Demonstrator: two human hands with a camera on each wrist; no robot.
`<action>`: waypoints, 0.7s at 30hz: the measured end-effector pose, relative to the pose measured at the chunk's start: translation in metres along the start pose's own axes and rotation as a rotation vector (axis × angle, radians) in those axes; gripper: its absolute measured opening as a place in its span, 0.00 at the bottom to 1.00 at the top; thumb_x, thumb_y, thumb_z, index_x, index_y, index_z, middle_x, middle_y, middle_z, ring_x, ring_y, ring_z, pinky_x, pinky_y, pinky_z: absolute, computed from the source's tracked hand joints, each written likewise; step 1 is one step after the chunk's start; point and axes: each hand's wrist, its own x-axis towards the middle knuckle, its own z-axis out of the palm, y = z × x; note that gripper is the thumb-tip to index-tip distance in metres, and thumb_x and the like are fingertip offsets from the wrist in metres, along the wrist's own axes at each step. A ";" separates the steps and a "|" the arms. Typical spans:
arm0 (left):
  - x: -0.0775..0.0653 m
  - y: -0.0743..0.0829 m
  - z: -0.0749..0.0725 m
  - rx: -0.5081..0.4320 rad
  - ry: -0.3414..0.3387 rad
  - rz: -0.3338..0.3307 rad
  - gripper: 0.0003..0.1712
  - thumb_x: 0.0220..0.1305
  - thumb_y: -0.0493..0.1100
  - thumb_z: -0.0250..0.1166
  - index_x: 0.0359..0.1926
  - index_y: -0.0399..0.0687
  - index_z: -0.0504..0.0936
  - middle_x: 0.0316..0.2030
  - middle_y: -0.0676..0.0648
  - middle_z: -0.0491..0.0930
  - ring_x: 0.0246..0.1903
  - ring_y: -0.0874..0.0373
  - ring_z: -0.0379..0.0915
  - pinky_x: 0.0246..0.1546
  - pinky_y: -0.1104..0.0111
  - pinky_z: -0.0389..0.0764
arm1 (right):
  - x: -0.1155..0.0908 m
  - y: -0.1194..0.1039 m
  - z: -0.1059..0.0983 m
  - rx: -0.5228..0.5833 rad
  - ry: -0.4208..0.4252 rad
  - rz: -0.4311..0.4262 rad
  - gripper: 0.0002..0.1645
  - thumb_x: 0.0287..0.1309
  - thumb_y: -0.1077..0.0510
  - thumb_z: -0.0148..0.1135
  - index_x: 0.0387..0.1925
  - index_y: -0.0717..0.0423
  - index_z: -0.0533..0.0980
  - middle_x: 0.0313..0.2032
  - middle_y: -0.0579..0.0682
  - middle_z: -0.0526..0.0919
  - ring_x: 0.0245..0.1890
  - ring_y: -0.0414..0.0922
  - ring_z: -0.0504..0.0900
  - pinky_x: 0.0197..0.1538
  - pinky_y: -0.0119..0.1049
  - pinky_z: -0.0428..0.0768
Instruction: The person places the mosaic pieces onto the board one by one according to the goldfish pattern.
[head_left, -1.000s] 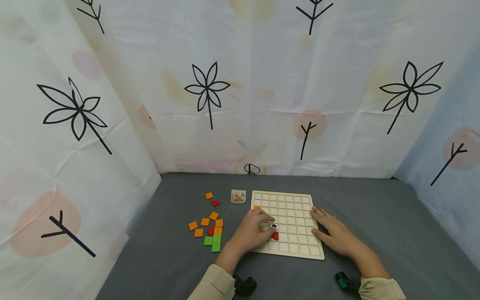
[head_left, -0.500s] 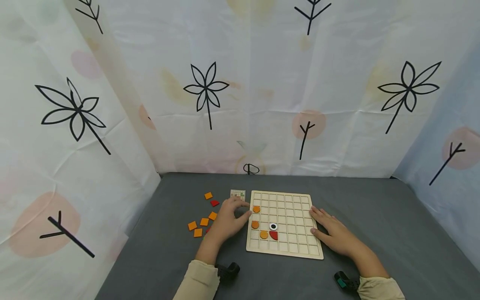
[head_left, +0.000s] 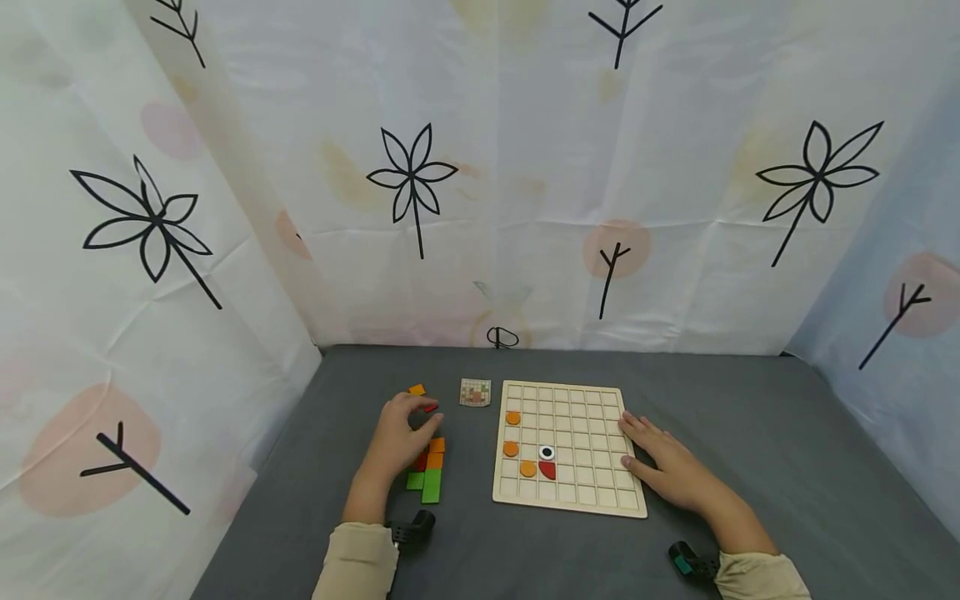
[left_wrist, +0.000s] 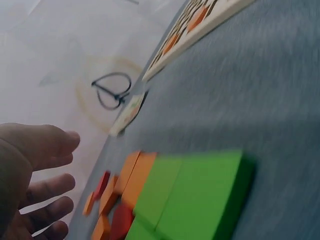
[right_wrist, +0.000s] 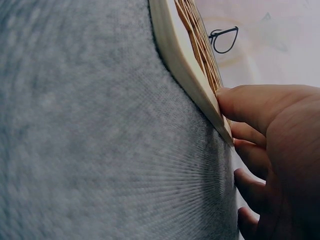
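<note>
My left hand (head_left: 399,433) hovers over the loose pieces left of the board, fingers spread and nothing held. Under and beside it lie orange tiles (left_wrist: 139,175), red pieces (left_wrist: 121,220) and green tiles (left_wrist: 197,195); some are hidden by the hand in the head view. My right hand (head_left: 673,468) rests with its thumb and fingertips on the right edge of the wooden grid board (head_left: 592,450). Toward the board's left side sit several orange discs (head_left: 528,469), a white ring-shaped eye piece with a black centre (head_left: 547,452) and a red quarter-round piece (head_left: 547,471).
A small pattern card (head_left: 476,392) lies between the loose pieces and the board's upper left corner. Grey cloth (head_left: 570,558) covers the table. Behind it hangs a white printed curtain (head_left: 525,167).
My left hand has moved left from the board, past its left edge, to above the loose pieces. The eye piece it was touching stays on the board. The right hand has kept its place.
</note>
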 end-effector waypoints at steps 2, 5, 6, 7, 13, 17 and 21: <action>-0.002 -0.005 -0.006 0.008 -0.006 -0.026 0.19 0.69 0.44 0.74 0.58 0.44 0.88 0.56 0.41 0.82 0.58 0.42 0.77 0.60 0.43 0.79 | 0.000 0.000 0.000 -0.005 0.004 -0.001 0.42 0.77 0.45 0.60 0.80 0.62 0.63 0.81 0.65 0.59 0.80 0.72 0.55 0.75 0.76 0.52; -0.004 -0.012 -0.013 0.017 -0.017 -0.060 0.20 0.69 0.44 0.75 0.59 0.43 0.88 0.56 0.41 0.82 0.56 0.43 0.78 0.60 0.44 0.80 | 0.000 0.000 0.000 -0.009 0.007 -0.001 0.42 0.77 0.44 0.60 0.80 0.62 0.63 0.81 0.64 0.59 0.80 0.71 0.55 0.75 0.76 0.52; -0.005 -0.015 -0.016 0.021 -0.020 -0.070 0.21 0.69 0.45 0.75 0.59 0.44 0.87 0.55 0.41 0.82 0.56 0.44 0.79 0.61 0.45 0.80 | 0.000 0.000 0.000 -0.010 0.008 0.000 0.42 0.77 0.44 0.60 0.80 0.62 0.63 0.81 0.64 0.59 0.80 0.71 0.55 0.75 0.76 0.52; -0.007 -0.018 -0.018 0.023 -0.027 -0.080 0.22 0.69 0.45 0.75 0.60 0.44 0.87 0.55 0.41 0.82 0.56 0.44 0.79 0.61 0.45 0.80 | 0.000 0.000 0.000 -0.008 0.008 0.001 0.42 0.77 0.44 0.60 0.80 0.62 0.63 0.81 0.64 0.59 0.80 0.71 0.55 0.75 0.76 0.52; -0.012 -0.030 -0.029 0.018 -0.082 -0.140 0.25 0.67 0.48 0.76 0.62 0.47 0.86 0.57 0.43 0.82 0.59 0.45 0.78 0.65 0.46 0.78 | -0.001 -0.002 -0.001 -0.003 0.004 0.007 0.42 0.77 0.45 0.61 0.80 0.62 0.63 0.81 0.64 0.59 0.80 0.71 0.55 0.75 0.76 0.52; -0.012 -0.032 -0.031 0.017 -0.111 -0.148 0.26 0.66 0.48 0.77 0.62 0.47 0.86 0.58 0.43 0.82 0.59 0.43 0.76 0.64 0.44 0.77 | -0.001 -0.003 -0.001 -0.015 0.012 -0.002 0.41 0.77 0.45 0.61 0.80 0.62 0.63 0.81 0.65 0.60 0.80 0.72 0.56 0.74 0.76 0.54; -0.011 -0.033 -0.028 0.037 -0.131 -0.143 0.25 0.65 0.49 0.77 0.61 0.50 0.87 0.59 0.43 0.80 0.59 0.43 0.74 0.64 0.43 0.76 | -0.001 -0.003 0.000 -0.021 0.013 -0.008 0.41 0.77 0.45 0.61 0.79 0.63 0.64 0.81 0.65 0.60 0.79 0.72 0.57 0.74 0.76 0.54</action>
